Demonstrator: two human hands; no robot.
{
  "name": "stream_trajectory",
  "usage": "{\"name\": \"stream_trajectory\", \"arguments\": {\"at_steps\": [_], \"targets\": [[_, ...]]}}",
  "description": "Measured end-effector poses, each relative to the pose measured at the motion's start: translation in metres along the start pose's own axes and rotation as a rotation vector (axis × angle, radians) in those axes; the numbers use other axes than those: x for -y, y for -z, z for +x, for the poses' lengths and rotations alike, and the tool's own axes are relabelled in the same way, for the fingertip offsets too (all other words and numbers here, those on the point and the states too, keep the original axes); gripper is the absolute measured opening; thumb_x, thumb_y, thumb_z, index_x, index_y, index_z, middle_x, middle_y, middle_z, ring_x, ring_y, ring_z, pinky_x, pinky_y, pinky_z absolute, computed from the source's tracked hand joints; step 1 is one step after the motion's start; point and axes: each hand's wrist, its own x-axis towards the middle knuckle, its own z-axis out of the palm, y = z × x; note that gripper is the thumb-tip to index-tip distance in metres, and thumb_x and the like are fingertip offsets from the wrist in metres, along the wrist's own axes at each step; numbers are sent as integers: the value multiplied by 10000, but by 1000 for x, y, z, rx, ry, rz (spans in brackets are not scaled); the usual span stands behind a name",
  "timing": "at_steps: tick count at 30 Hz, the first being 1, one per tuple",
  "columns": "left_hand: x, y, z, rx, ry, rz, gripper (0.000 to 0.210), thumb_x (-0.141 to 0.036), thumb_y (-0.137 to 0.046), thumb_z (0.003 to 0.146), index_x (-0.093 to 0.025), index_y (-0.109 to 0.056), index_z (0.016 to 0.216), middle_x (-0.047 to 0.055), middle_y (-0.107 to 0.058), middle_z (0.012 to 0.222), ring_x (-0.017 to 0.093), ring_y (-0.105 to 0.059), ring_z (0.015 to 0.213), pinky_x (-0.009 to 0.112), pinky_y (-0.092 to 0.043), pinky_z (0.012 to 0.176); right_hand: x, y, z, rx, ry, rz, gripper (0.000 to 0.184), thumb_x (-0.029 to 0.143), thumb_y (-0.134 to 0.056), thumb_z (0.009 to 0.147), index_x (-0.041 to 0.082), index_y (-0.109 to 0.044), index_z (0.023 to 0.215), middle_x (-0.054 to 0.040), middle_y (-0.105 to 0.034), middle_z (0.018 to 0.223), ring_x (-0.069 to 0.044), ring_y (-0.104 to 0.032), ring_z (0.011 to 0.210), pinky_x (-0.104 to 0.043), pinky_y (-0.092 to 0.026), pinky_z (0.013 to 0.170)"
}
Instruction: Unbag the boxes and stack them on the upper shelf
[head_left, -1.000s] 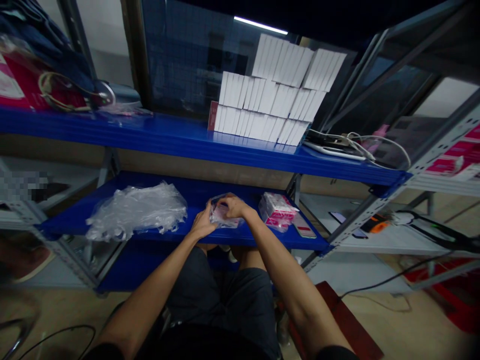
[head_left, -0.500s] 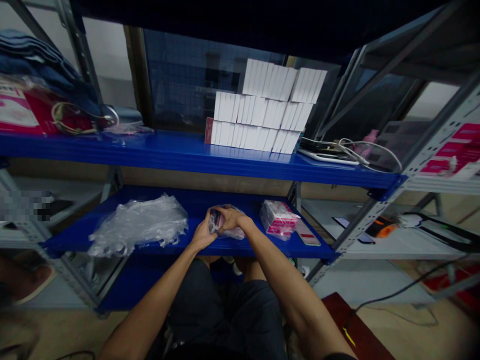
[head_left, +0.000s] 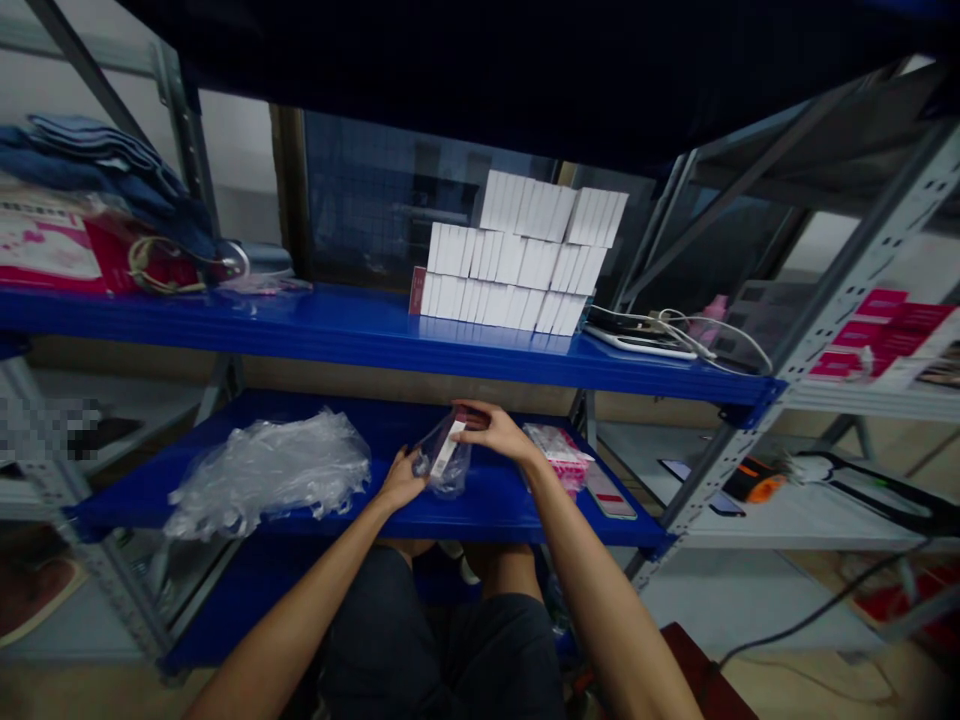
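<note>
Lying left on the blue metal shelf [head_left: 495, 512], a crumpled clear plastic pile [head_left: 274, 468] is near the left hand [head_left: 402, 482], which grips a transparent plastic bag [head_left: 450, 482] against a slim white-and-maroon box [head_left: 448, 449], gripped at its far end by the right hand [head_left: 498, 432].

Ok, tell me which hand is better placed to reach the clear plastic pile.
Probably the left hand: it is nearer the clear plastic pile, while the right hand is farther off, holding the small box.

Glossy crinkled plastic bags [head_left: 274, 465], smooth painted-metal shelf [head_left: 345, 325]
</note>
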Motion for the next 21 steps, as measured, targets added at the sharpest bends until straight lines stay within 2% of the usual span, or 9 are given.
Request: {"name": "stream_trajectory", "arguments": {"at_steps": [3, 5, 8, 9, 11, 13, 15, 18, 21], "targets": [[-6, 10, 2, -2, 46, 27, 617, -249, -752, 733, -166, -642, 1334, 167, -479, 1570, 389, -316, 1528, 516, -325, 1221, 16, 8, -4, -132, 83, 86, 756, 407, -916, 608, 223, -676, 1300, -99, -692, 1346, -280, -634, 1276, -454, -462, 1142], [-15, 20, -4, -82, 25, 15, 668, -223, -735, 728, -161, -609, 1381, 165, -437, 1600, 379, -301, 1536, 518, -285, 1247, 23, 11, -7, -205, 130, 126, 749, 436, -924, 596, 217, -685, 1272, -114, -675, 1370, -297, -605, 1309, -463, -450, 1149], [-41, 40, -28, -215, -181, -193, 759, -229, -644, 813, -222, -436, 1543, 115, -427, 1617, 312, -348, 1523, 484, -323, 1244, 29, 8, -15, -253, 184, 201, 760, 450, -941, 578, 227, -677, 1255, -120, -667, 1375, -310, -606, 1301, -468, -461, 1134], [-51, 48, -40, -190, -266, -311, 792, -250, -625, 844, -251, -357, 1589, 104, -445, 1606, 302, -416, 1485, 473, -384, 1211, 30, 5, -19, -243, 209, 222, 759, 438, -947, 579, 239, -670, 1258, -112, -663, 1378, -305, -611, 1293, -462, -468, 1127], [-74, 66, -66, -40, -344, -544, 824, -309, -626, 887, -276, -267, 1628, 123, -536, 1529, 301, -608, 1313, 446, -520, 1084, 35, -3, -29, -216, 267, 246, 758, 410, -960, 581, 271, -657, 1262, -91, -659, 1372, -293, -623, 1272, -443, -495, 1098], [-95, 84, -90, 10, -343, -657, 843, -364, -720, 859, -273, -336, 1603, 130, -667, 1356, 283, -718, 1115, 421, -594, 968, 44, -14, -42, -219, 331, 231, 747, 402, -972, 577, 294, -660, 1247, -78, -661, 1346, -289, -633, 1247, -430, -519, 1066], [-114, 106, -108, -66, -313, -687, 798, -396, -813, 795, -285, -487, 1515, 107, -717, 1259, 262, -749, 994, 401, -631, 887, 61, -24, -53, -246, 392, 176, 722, 401, -979, 586, 308, -678, 1236, -75, -656, 1337, -292, -623, 1259, -432, -504, 1088], [-140, 147, -117, -247, -342, -711, 665, -434, -877, 721, -260, -668, 1328, 94, -713, 1288, 275, -737, 1050, 398, -632, 910, 98, -36, -64, -202, 458, 166, 728, 468, -958, 631, 329, -689, 1293, -82, -604, 1433, -317, -583, 1325, -454, -480, 1124], [-163, 193, -103, -435, -435, -704, 539, -480, -861, 731, -210, -740, 1181, 100, -727, 1250, 291, -715, 1109, 392, -618, 925, 141, -45, -56, -105, 474, 220, 584, 523, -896, 714, 298, -745, 1232, -95, -586, 1475, -335, -612, 1298, -469, -537, 1070]]}}
